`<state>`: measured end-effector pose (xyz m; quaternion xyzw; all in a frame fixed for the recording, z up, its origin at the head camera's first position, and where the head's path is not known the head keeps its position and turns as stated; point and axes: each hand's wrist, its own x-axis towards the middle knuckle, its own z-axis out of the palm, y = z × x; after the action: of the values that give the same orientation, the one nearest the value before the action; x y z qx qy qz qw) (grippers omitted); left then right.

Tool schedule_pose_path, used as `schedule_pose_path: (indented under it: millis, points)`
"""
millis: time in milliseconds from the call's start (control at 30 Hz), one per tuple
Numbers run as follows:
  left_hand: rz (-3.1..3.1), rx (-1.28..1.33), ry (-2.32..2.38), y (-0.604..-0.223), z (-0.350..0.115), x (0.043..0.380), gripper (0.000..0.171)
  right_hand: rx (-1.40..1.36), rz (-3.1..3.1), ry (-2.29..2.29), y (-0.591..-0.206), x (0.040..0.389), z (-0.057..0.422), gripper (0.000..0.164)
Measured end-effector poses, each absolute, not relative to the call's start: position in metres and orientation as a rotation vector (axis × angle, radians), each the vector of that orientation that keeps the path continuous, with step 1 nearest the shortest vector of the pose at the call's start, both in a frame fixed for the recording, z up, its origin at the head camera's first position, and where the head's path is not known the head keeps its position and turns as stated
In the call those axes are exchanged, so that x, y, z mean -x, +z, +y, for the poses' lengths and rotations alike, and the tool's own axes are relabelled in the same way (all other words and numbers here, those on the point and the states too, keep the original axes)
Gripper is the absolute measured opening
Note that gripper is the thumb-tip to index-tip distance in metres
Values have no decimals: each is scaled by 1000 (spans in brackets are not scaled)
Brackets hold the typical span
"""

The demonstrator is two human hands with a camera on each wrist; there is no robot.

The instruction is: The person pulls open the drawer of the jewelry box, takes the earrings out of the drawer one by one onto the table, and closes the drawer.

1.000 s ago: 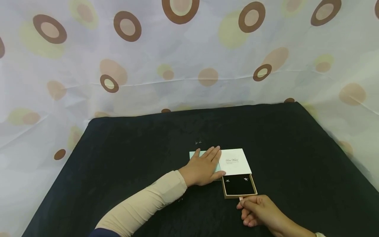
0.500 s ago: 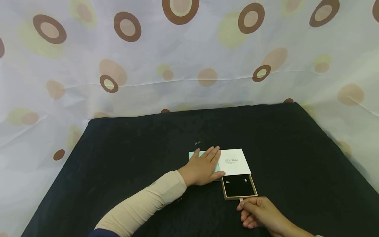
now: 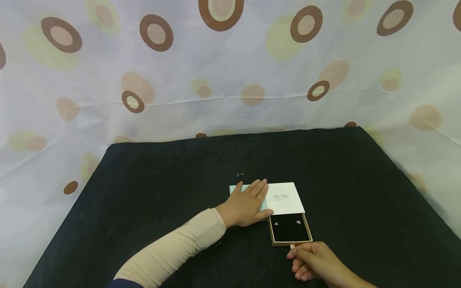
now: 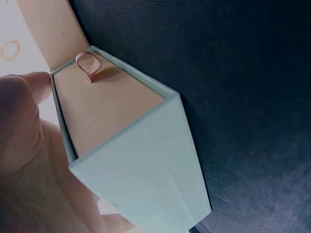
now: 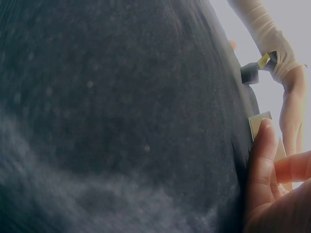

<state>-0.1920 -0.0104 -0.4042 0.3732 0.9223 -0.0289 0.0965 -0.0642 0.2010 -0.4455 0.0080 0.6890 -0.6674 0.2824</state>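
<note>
My left hand [image 3: 245, 205] lies flat with spread fingers on a mint-green and white jewelry box [image 3: 286, 196], covering much of its mint part. Printed lettering shows on the white top. My right hand [image 3: 313, 258] pinches the pale ribbon pull [image 3: 292, 246] of a drawer [image 3: 272, 236] that stands out from under the white part. Inside, on black padding, sit two silvery star-shaped earrings [image 3: 276, 224]. In the left wrist view, a ribbon loop [image 4: 92, 68] sticks out of the cream front [image 4: 107, 107] in the mint part. The right wrist view shows my right fingers [image 5: 265, 150] at the drawer.
Just behind the box lie two small silvery pieces [image 3: 240, 174] on the black cloth [image 3: 162, 176]. Another tiny item [image 3: 217, 243] lies near the left sleeve. A patterned curtain [image 3: 223, 64] hangs behind the table.
The drawer has slid slightly farther out toward the person, with the right hand drawing back on the ribbon pull. The left hand stays on the box.
</note>
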Motion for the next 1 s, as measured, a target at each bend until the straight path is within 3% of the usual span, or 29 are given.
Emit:
schedule_pose_path:
  millis: [700,1000]
  points:
    - [2748,-1113,-87,-405,-11,190,75,14,1812,-1778,-444,64,200,33]
    - [2751,-1115,-80,-404,-14,190,75,232,1733,-1705,-438,65,198,32]
